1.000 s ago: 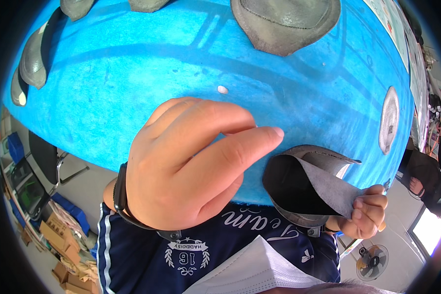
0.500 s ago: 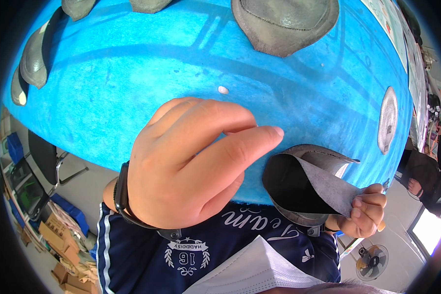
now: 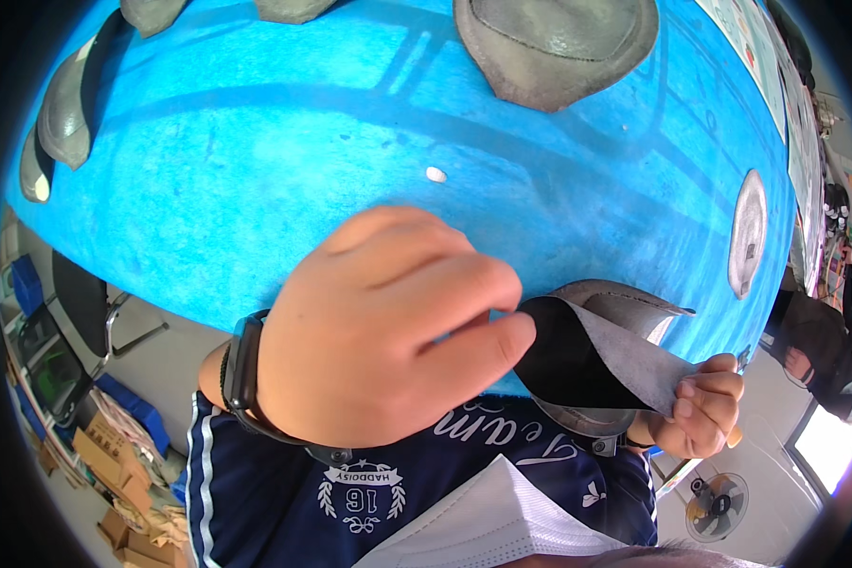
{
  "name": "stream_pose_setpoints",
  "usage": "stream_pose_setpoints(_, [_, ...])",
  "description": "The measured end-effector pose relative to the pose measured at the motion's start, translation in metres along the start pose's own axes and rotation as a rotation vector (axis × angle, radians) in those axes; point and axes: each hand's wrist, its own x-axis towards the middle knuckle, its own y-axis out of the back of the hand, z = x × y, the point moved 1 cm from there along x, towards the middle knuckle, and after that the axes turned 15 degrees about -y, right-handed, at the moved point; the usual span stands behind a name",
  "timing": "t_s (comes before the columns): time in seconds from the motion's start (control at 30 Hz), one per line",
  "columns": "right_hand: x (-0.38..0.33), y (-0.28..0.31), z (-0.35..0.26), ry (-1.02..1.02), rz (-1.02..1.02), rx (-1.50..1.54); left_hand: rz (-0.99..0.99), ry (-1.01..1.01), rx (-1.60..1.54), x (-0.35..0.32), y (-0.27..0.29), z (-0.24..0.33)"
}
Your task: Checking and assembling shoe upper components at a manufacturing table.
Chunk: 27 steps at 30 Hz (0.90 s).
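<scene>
A grey suede-like shoe upper (image 3: pixel 639 355) with a black inner side lies curled at the near edge of the table. My right hand (image 3: pixel 705 409) pinches its right end between thumb and fingers. My left hand (image 3: pixel 398 327), with a black watch on the wrist, is at the upper's left end. Its fingers are curled, with thumb and forefinger close together against the black edge. Whether a small thing is between those fingertips, I cannot make out.
On the blue table (image 3: pixel 256 170) lie a small white piece (image 3: pixel 435 174), a large grey upper (image 3: pixel 559 57) at the far side and several others at the far left. A grey oval piece (image 3: pixel 750 235) is at the right. A chair (image 3: pixel 80 298) stands beyond the left edge.
My left hand has moved down toward me, its thumb and forefinger coming to the upper's left edge. My right hand still holds the upper in nearly the same place.
</scene>
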Motion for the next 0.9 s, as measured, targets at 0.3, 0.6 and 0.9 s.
stream_pose_setpoints(0.3, [-0.001,-0.002,-0.001,0.013,-0.013,-0.01,-0.148,-0.072,0.052,-0.003,-0.014,0.004])
stream_pose_setpoints(0.6, [0.005,-0.005,-0.005,0.03,-0.026,0.008,-0.177,-0.144,0.104,0.003,0.002,0.0])
stream_pose_setpoints(0.9, [0.015,-0.017,-0.013,-0.03,-0.029,0.01,-0.175,-0.245,-0.069,0.04,-0.013,0.046])
